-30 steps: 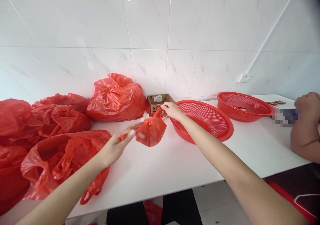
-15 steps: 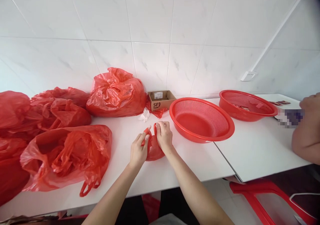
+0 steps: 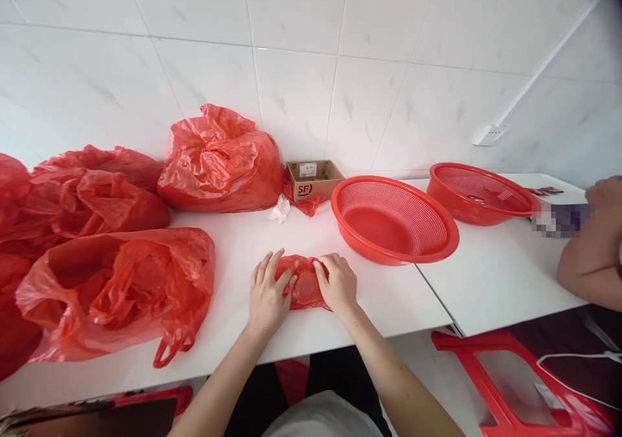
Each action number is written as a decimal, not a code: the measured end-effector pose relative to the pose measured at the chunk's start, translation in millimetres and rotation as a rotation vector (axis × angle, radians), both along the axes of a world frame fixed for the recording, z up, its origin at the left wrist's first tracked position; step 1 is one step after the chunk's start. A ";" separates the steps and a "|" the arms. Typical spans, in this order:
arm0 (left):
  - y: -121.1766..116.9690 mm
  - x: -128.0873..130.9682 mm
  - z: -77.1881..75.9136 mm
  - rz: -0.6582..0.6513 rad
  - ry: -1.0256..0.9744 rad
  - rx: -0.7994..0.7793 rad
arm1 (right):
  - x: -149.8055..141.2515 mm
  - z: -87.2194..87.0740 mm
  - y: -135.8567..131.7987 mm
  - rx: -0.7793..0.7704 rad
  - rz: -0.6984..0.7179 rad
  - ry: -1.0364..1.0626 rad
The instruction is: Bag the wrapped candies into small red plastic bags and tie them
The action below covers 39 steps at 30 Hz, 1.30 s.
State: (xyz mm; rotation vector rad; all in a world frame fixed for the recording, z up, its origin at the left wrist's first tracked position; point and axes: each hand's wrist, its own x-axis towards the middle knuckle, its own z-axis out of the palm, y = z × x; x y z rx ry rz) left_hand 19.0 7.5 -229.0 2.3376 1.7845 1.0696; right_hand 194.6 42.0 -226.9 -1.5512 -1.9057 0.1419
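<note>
A small red plastic bag [image 3: 307, 287], with something inside that I cannot make out, lies on the white table between my hands. My left hand [image 3: 269, 289] is at its left side, thumb and index finger closed on the plastic, the other fingers stretched out. At the bag's upper right, my right hand [image 3: 339, 283] pinches the gathered plastic between thumb and bent fingers. A wide red colander [image 3: 379, 226] stands to the right of the bag. To the left is a large open red bag [image 3: 194, 275] with crumpled red plastic in it.
Full red bags [image 3: 223, 171] line the wall and the table's left side. A small cardboard box [image 3: 313, 183] and crumpled white tissue [image 3: 279, 210] are behind my hands. A second colander [image 3: 479, 194] stands near another person's arm [image 3: 595, 256]. Below is a red stool [image 3: 486, 379].
The bag's raised loops have come down, and the bag now lies flatter and wider. My hands have moved apart and lower, and the left fingers have stretched out. The view has tilted down.
</note>
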 end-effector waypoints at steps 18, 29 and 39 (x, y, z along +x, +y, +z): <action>20.1 8.0 -23.7 -0.105 -0.033 -0.099 | -6.3 -11.8 17.9 -0.148 0.068 0.024; -9.6 -28.9 29.5 -0.195 -0.502 -0.425 | 10.6 23.7 26.4 -0.342 0.260 0.569; -51.3 -58.5 52.3 -0.333 -1.003 -0.555 | -12.9 44.6 70.0 -0.586 0.202 1.576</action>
